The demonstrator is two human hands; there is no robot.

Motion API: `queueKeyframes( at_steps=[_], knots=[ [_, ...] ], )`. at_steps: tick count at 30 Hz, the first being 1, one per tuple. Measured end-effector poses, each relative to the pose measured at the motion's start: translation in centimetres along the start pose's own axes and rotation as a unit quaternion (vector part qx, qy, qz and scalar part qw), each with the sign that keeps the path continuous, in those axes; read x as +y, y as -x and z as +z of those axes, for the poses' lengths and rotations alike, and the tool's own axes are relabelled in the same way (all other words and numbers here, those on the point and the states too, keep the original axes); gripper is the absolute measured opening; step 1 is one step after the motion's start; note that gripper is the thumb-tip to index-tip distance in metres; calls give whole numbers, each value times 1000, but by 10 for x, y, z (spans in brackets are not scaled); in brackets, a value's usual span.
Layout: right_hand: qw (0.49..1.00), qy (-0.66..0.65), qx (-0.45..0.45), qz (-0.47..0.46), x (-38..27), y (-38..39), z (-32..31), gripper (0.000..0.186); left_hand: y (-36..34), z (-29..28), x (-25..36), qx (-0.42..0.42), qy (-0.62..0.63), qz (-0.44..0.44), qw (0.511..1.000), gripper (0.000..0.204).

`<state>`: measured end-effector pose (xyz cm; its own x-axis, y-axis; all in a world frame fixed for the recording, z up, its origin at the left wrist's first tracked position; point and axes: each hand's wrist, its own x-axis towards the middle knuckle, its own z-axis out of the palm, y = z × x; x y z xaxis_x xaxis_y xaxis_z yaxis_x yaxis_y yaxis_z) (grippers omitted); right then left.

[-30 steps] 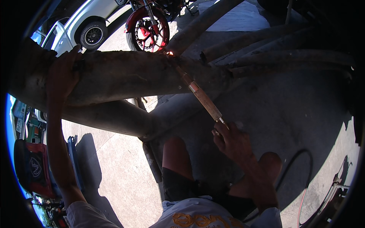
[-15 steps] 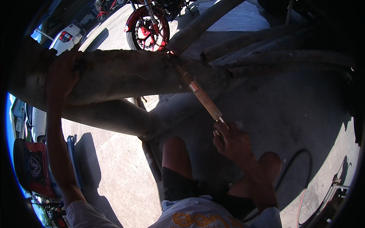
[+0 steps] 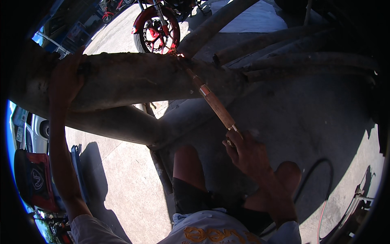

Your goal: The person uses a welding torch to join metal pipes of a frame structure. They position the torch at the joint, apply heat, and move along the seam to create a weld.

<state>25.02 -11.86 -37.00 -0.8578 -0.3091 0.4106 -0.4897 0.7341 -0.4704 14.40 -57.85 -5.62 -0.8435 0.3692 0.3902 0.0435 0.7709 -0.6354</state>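
Note:
My right hand (image 3: pixel 248 152) is closed around the valve end of a gas torch (image 3: pixel 219 109) with a brown cylindrical handle. The torch slants up and to the left. Its tip meets the upper edge of a thick grey metal pipe (image 3: pixel 134 83), where a small orange-red glow (image 3: pixel 180 55) shows. On the pipe's left part my left hand (image 3: pixel 66 83) lies in shadow, its fingers stretched toward the top edge and apparently holding nothing. The pipe's upper edge looks rough and dark.
Other pipes (image 3: pixel 284 40) branch off at the right; another pipe (image 3: pixel 113 124) runs below. Behind stands a motorcycle with a red front wheel (image 3: pixel 157 30). A dark hose (image 3: pixel 331 175) curves over the concrete at right. A dark red-trimmed bag (image 3: pixel 38 181) and a white car (image 3: pixel 40 132) are at left.
The torch and my right hand have shifted slightly left, the glow staying at the pipe's upper edge. A white vehicle has gone from the upper left; more of the white car shows at left.

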Motion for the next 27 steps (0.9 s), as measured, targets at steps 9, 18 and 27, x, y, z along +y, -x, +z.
queueKeyframes(
  at_steps=[9, 18, 27],
  knots=[
    [1000, 23, -12, 4, -5, -1, -4, 37, 0, 2, -1, -2, 5, -4, 1000, 72],
    [1000, -2, -20, 14, -7, -1, -9, 32, 1, 1, 0, -9, 0, -16, 1000, 72],
    [999, -21, -35, 19, -3, -1, -6, 41, 1, 2, -1, 0, 9, -8, 1000, 67]
  ],
)
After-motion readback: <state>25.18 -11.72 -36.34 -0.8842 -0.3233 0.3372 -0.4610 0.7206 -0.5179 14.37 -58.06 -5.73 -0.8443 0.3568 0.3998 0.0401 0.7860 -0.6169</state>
